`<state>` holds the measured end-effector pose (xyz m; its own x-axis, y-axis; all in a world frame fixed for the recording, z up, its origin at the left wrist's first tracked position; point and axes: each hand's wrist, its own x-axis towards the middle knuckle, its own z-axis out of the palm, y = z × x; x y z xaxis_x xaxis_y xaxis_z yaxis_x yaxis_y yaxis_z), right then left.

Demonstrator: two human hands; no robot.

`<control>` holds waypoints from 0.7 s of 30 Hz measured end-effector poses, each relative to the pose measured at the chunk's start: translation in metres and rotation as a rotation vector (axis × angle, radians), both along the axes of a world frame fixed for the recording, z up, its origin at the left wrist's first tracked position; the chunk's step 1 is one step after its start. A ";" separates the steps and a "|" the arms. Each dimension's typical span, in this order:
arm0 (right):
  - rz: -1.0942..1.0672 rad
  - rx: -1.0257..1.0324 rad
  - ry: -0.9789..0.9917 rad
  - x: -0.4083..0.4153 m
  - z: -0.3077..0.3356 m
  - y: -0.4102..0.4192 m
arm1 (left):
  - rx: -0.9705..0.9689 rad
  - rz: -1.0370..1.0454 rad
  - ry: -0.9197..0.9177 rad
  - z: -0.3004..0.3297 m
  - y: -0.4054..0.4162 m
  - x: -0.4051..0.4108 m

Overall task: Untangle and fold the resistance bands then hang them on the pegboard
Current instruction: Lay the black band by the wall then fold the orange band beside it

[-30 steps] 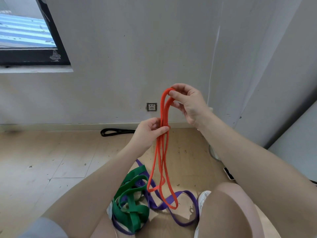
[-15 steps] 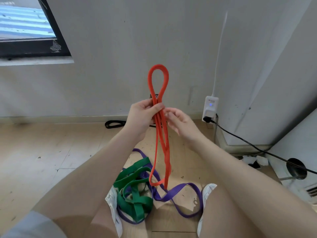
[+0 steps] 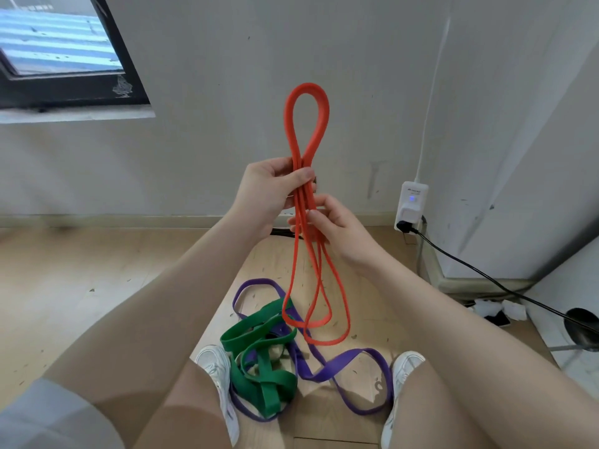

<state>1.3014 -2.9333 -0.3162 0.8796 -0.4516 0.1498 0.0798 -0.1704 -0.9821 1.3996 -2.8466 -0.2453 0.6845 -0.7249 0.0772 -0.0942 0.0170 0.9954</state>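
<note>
I hold an orange resistance band (image 3: 293,254) upright before the wall. My left hand (image 3: 270,194) pinches its gathered strands, and a loop stands up above that grip. Just below, my right hand (image 3: 337,225) has thumb and fingers around the hanging strands, whose lower loops dangle close to the floor. On the wooden floor between my feet lies a knotted green band (image 3: 259,364) tangled with a longer purple band (image 3: 343,362). No pegboard is in view.
A black band (image 3: 282,232) lies by the baseboard, mostly hidden behind my hands. A white plug adapter (image 3: 411,205) with a black cable (image 3: 486,273) sits on the wall at right. A window (image 3: 58,53) is upper left. White shoes (image 3: 215,367) flank the bands.
My right hand let go of the band's top and dropped below my left hand, taking hold of the hanging strands. The top loop now stands free above my left hand.
</note>
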 end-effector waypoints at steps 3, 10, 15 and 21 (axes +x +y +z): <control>0.078 0.068 -0.007 -0.002 -0.002 0.002 | -0.001 0.005 -0.004 -0.001 -0.001 0.001; 0.035 -0.081 0.066 0.008 -0.004 0.009 | -0.001 0.068 0.013 -0.006 -0.006 0.010; 0.146 0.076 0.138 0.013 -0.008 0.000 | -0.005 0.107 0.050 -0.017 -0.008 0.023; 0.205 0.164 0.240 0.025 -0.025 -0.014 | -0.094 0.269 0.268 -0.042 -0.014 0.041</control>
<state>1.3268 -2.9474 -0.3414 0.9557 -0.2630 -0.1320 -0.1403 -0.0129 -0.9900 1.4407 -2.8603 -0.2871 0.8542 -0.5148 -0.0727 0.1557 0.1198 0.9805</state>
